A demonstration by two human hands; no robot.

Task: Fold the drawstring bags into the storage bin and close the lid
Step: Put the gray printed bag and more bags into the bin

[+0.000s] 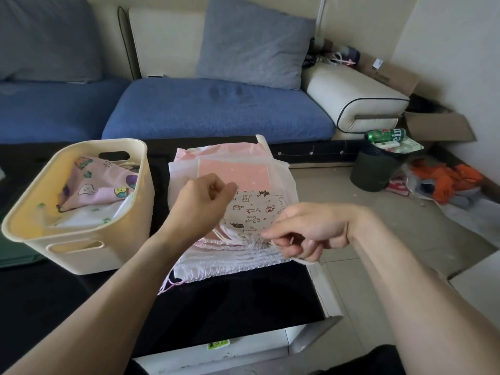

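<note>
Partway through: pink printed bags already in the cream storage bin left of the left hand, a stack of drawstring bags still on the dark surface beneath both hands, no lid seen. Left fingers curled, pinching the top bag's edge; right hand pinching its gathered hem. Readable only: "ein" on a green can far right.
</note>
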